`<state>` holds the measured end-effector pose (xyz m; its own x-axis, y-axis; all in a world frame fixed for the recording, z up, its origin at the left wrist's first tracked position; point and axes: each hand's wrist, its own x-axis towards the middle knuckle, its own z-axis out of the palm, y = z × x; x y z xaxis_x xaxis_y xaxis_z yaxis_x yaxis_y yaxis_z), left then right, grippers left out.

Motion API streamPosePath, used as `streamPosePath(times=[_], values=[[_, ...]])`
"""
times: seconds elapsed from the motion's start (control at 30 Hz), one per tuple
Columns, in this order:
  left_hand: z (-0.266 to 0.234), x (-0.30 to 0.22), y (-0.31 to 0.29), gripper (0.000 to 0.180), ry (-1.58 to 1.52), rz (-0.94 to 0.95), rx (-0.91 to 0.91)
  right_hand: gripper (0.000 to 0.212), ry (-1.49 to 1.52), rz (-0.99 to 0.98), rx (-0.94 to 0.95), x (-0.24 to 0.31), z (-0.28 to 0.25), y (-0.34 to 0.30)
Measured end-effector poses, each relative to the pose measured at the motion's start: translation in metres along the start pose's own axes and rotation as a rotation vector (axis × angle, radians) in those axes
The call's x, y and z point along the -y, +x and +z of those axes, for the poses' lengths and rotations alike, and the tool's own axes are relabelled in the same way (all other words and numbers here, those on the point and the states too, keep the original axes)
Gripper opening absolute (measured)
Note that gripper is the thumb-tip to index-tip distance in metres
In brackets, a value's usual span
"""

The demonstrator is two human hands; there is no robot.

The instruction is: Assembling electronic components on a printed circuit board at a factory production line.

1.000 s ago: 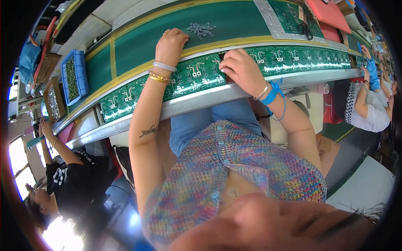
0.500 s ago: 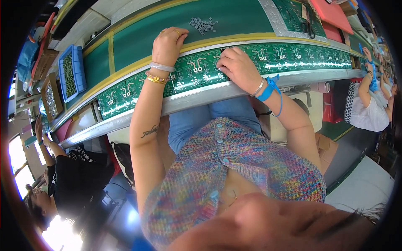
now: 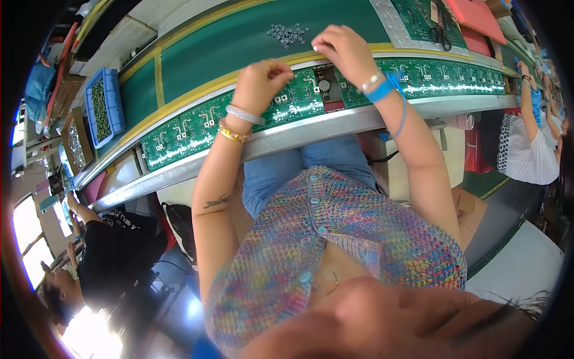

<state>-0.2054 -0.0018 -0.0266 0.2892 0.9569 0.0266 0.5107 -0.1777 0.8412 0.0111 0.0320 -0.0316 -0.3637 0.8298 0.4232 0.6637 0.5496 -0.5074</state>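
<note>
My left hand (image 3: 258, 90) is over the row of green circuit boards (image 3: 191, 124), thumb and fingertips pinched together. Whatever those fingers hold, if anything, is too small to make out. Just right of the heap of small grey parts (image 3: 287, 36), my right hand (image 3: 348, 52) hovers over the green work surface, its fingers also drawn together in a pinch. I cannot tell what lies in that pinch. Between the two hands the row of boards has a gap, where a round, pale, dial-like thing (image 3: 324, 86) shows.
A blue bin (image 3: 116, 107) of small greenish parts stands at the left, beside a cardboard box (image 3: 70, 140) of shiny pieces. Scissors (image 3: 441, 37) lie at the upper right by a red foam sheet (image 3: 476, 21). A metal rail (image 3: 281, 139) runs along the near side. Other people sit at both sides.
My left hand has come from beside the grey heap down over the boards. My right hand has risen from the boards to the heap's right side. The gap between boards is now uncovered.
</note>
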Motion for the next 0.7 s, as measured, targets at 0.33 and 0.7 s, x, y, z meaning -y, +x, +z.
streamPosePath(times=[0.33,0.7], values=[[0.028,-0.001,-0.009,0.008,0.214,0.207,0.024,0.011,-0.054,-0.047,-0.008,-0.009,0.027,0.017],[0.033,-0.001,-0.005,0.008,0.288,0.254,-0.035,0.009,0.006,-0.045,-0.082,-0.010,0.029,0.012]])
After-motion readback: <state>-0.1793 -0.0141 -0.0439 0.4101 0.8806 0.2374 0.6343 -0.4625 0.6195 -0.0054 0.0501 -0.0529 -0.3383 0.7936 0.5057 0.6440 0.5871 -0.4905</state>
